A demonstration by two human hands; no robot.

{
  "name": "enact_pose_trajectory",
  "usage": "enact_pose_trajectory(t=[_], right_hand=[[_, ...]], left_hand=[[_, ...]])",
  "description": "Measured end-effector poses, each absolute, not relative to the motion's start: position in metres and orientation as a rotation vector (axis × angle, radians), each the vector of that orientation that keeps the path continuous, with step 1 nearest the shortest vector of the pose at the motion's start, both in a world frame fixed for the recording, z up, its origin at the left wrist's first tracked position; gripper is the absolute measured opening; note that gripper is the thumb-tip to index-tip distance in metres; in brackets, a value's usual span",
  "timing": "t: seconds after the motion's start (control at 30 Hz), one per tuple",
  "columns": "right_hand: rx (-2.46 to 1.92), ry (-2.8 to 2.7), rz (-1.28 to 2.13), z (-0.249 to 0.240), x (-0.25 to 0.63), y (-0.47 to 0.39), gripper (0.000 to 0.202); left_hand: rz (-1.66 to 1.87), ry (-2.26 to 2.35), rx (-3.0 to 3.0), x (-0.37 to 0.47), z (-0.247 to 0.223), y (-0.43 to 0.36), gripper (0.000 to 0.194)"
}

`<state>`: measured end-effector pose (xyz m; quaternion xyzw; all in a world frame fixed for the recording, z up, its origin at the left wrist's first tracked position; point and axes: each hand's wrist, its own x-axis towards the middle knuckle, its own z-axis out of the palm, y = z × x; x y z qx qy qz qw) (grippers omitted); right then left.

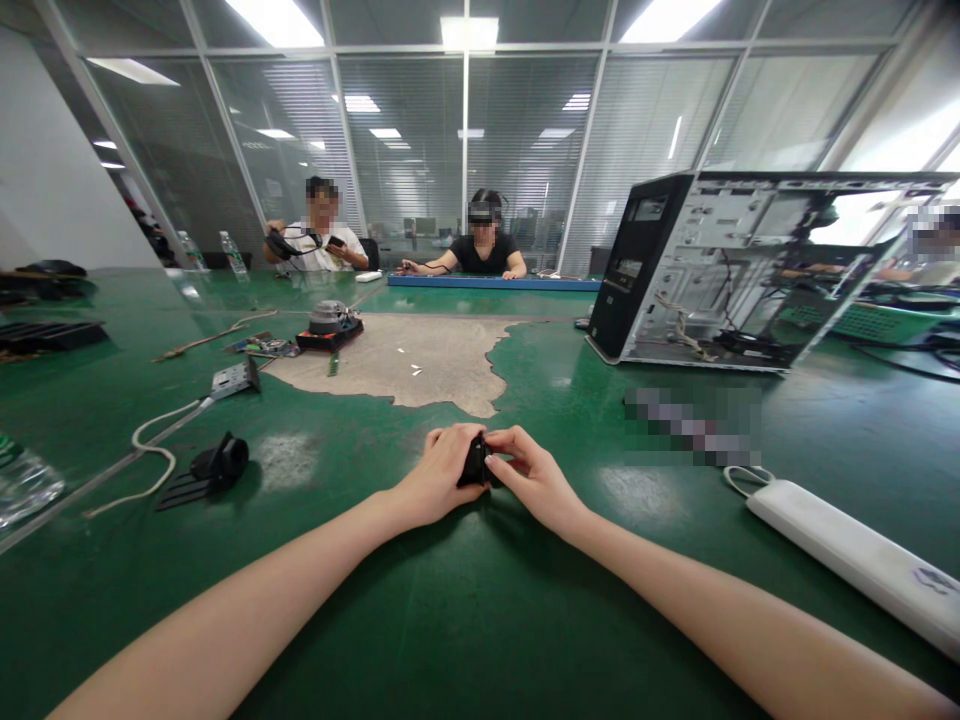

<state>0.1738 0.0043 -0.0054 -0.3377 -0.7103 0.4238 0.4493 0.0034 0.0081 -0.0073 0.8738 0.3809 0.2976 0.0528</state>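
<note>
A small black part (pixel 474 462), its exact kind unclear, is between my two hands just above the green table (pixel 420 620). My left hand (pixel 439 470) is closed around its left side, with the thumb along the near edge. From the right, my right hand (pixel 536 475) pinches at the part's edge with thumb and forefinger. The fingers cover much of the part. To the left lies another black plastic piece (pixel 221 460) with a round end and flat slats. A metal box with a pale cable (pixel 236 378) sits beyond it.
An open computer case (pixel 652 270) stands at the right. A white power strip (pixel 847 550) lies at the near right. A heatsink fan (pixel 330 322) rests beside a bare patch (pixel 420 360) in the green covering. A plastic bottle (pixel 26 485) lies far left. Two people sit across the table.
</note>
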Motion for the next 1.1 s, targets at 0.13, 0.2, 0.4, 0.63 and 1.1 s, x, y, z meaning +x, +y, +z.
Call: enact_pose_trajectory(t=[0.13, 0.2, 0.4, 0.63, 1.1], right_hand=[[-0.848, -1.755, 1.054, -0.0062, 0.1732, 0.0054, 0.020], [-0.875, -1.751, 1.084, -0.0057, 0.1726, 0.0058, 0.025], [-0.903, -1.780, 1.162, -0.0037, 0.1718, 0.0048, 0.026], [-0.862, -1.787, 0.981, -0.0025, 0.1723, 0.0025, 0.017], [-0.866, -1.802, 1.081, -0.0022, 0.1730, 0.0027, 0.023]], left_hand=[[0.893, 1.174, 2.644, 0.0040, -0.0075, 0.0085, 0.054], [0.892, 1.176, 2.641, 0.0042, -0.0079, 0.0090, 0.055], [0.913, 1.162, 2.640, 0.0037, -0.0090, 0.0095, 0.056], [0.917, 1.174, 2.647, 0.0036, -0.0073, 0.0077, 0.056], [0.898, 1.164, 2.648, 0.0031, -0.0078, 0.0078, 0.057]])
